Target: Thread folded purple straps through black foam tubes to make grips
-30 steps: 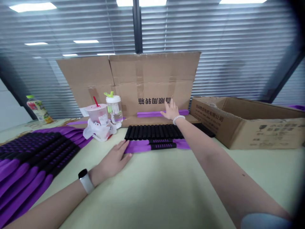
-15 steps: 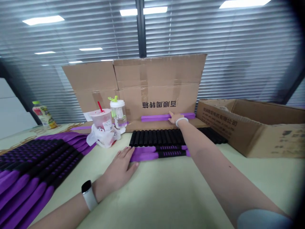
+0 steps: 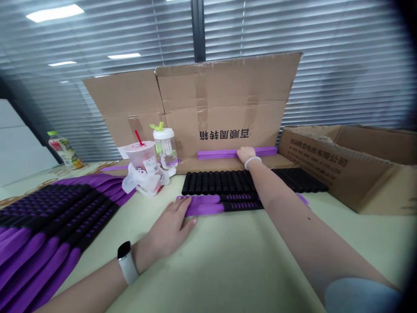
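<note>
My left hand (image 3: 171,230) lies flat with its fingers stretched out. Its fingertips rest on the left ends of two purple straps with black, purple-dotted sleeves (image 3: 241,205). Far ahead, my right hand (image 3: 246,154) is closed at a stack of flat purple strips (image 3: 216,154) against the upright cardboard; its fingertips are hidden, but they seem to pinch a strip. Between the two hands runs a row of black ribbed tubes (image 3: 215,182), partly covered by my right forearm.
At left lies a big pile of purple straps with black sleeves (image 3: 61,213). A drink cup in a plastic bag (image 3: 141,163) and a clear bottle (image 3: 166,148) stand behind it, a juice bottle (image 3: 65,150) farther left. An open cardboard box (image 3: 325,169) sits at right.
My right hand has gone from pointing fingers to curled ones at the purple stack. My left hand stays flat on the strap ends. The view has tilted down slightly.
</note>
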A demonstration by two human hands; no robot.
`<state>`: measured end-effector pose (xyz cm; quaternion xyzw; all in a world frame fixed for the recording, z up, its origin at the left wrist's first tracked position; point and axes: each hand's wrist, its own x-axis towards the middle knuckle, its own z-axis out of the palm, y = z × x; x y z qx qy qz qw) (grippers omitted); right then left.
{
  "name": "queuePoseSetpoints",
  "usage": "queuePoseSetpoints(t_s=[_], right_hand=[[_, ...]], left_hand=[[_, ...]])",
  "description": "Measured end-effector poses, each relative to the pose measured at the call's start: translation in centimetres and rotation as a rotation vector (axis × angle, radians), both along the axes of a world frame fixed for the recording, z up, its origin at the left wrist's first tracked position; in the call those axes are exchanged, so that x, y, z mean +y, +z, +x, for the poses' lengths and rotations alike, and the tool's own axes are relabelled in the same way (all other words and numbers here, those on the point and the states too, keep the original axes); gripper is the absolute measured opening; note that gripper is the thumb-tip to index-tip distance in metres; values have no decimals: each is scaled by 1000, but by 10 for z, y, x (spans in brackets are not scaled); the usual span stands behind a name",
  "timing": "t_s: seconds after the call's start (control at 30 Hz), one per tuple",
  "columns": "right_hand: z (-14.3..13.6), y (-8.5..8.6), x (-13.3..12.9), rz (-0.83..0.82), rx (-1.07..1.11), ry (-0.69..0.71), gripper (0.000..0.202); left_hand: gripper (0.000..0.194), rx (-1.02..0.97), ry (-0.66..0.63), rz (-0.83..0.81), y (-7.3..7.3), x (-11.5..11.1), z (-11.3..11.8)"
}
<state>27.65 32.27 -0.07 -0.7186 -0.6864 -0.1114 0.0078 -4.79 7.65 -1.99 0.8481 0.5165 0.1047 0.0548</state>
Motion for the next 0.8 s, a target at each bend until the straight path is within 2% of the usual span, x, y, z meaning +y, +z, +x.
queuePoseSetpoints(t_s=[0.27, 0.6, 0.7, 0.8], right_hand=[[8, 13, 1, 18, 21, -48, 36], [4, 22, 3, 102, 143, -134, 36], [1, 35, 4, 167, 198, -152, 36], [-2, 59, -1, 244, 257, -144, 37]], left_hand=[[61, -17, -28, 42, -5, 0, -2], [58, -31, -18, 45, 2, -5, 1], [58, -26, -12, 66, 0, -6, 0], [58, -32, -19, 89, -2, -6, -2]])
